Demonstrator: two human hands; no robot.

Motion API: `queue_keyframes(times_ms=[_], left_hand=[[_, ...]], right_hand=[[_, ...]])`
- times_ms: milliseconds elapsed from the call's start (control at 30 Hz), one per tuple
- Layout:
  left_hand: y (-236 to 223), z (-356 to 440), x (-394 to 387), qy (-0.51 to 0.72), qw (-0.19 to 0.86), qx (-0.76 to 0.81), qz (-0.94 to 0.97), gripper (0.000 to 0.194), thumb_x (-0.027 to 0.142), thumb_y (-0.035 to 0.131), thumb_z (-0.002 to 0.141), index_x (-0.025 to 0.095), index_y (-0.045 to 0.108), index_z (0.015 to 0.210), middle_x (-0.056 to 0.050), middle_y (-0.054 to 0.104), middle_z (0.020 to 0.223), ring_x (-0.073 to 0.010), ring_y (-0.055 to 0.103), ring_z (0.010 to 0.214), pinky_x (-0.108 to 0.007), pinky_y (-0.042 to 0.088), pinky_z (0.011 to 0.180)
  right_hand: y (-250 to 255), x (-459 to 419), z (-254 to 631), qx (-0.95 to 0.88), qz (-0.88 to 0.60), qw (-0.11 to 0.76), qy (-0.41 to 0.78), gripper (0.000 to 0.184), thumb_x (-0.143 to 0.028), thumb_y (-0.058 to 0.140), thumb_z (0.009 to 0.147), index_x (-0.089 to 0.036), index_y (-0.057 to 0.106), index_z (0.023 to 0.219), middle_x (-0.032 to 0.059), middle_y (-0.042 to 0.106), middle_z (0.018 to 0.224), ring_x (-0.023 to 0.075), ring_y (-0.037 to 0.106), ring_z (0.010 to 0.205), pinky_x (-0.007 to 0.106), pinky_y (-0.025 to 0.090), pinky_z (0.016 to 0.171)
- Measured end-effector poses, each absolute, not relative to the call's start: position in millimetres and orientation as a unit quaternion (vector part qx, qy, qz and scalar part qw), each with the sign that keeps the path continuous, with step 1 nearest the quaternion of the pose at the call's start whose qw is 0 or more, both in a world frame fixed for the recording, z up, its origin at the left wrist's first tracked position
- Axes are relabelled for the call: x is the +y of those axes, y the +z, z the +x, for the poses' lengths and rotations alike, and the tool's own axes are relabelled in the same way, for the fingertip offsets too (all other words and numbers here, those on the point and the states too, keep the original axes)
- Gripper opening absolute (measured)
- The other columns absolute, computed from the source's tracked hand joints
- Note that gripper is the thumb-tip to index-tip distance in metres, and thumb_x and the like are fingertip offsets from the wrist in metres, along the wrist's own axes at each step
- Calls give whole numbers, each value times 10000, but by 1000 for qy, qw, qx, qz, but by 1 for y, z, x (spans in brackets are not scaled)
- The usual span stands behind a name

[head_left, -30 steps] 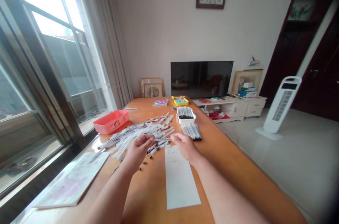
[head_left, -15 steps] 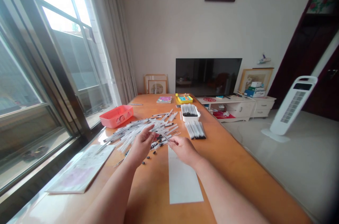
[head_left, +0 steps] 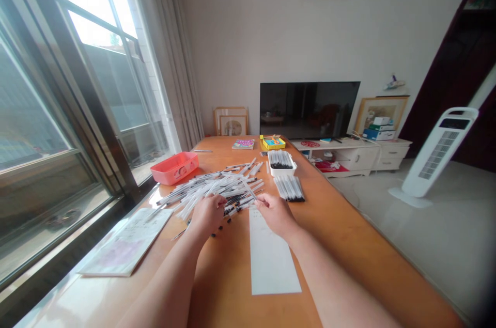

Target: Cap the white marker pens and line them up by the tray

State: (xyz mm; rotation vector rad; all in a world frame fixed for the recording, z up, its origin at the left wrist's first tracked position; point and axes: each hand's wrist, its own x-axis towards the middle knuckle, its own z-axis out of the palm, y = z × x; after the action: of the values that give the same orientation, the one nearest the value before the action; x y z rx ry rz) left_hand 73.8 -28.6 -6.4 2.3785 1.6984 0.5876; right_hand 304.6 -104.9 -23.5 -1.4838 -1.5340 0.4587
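Observation:
My right hand (head_left: 275, 213) pinches a clear pen barrel (head_left: 250, 191) that points up and away to the left. At the near edge of a heap of loose pen parts (head_left: 213, 186), my left hand (head_left: 209, 213) is closed, its fingertips together; what they hold, if anything, is too small to make out. Black pen caps (head_left: 228, 211) lie just right of the left fingertips. Under and in front of my right hand is a white paper strip (head_left: 273, 263). Beyond it lies a row of clear pens with black ends (head_left: 289, 188).
A white basket (head_left: 282, 171) holding pens stands behind the row. On the left are a pink plastic box (head_left: 174, 169) and a booklet (head_left: 127, 245). A yellow box (head_left: 273, 143) and a colourful book (head_left: 243, 144) lie at the table's far end.
My left hand has moved away from the pen barrel and down to the heap's near edge, its fingers closing. My right hand still holds the barrel, now tilted more upright. The view has shifted slightly.

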Motion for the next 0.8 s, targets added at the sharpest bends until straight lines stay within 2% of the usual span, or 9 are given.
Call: queue_keyframes(times_ms=[100,333,600,800], left_hand=[[-10,77,-29,184,43,557,809,285,238,515,866,282,783,955,-65,726,1082,-290,591,1038,-366,439,841],[-13,81,-28,161,40,577,800,288,281,514,850,312,787,936,-90,707,1101,-355,557,1082,-456,405,870],[-18,80,-22,172,53,583,792,245,285,533,793,301,773,833,-97,720,1048,-362,560,1062,-472,383,884],[-16,83,-24,170,55,592,786,238,300,548,778,336,773,846,-79,729,1028,-380,569,1075,-496,373,892]], right_hand=[[-25,-104,304,-625,-605,458,185,240,-376,580,920,-228,763,971,12,738,804,181,638,732,262,421,661],[-24,-104,303,-625,-607,456,180,240,-376,570,926,-225,756,951,5,732,782,173,629,715,257,409,646],[-25,-104,302,-623,-609,457,178,225,-366,578,908,-222,750,926,-1,727,769,166,608,681,251,397,626],[-25,-104,301,-625,-608,457,175,227,-367,581,904,-215,749,901,3,714,744,164,587,658,246,380,602]])
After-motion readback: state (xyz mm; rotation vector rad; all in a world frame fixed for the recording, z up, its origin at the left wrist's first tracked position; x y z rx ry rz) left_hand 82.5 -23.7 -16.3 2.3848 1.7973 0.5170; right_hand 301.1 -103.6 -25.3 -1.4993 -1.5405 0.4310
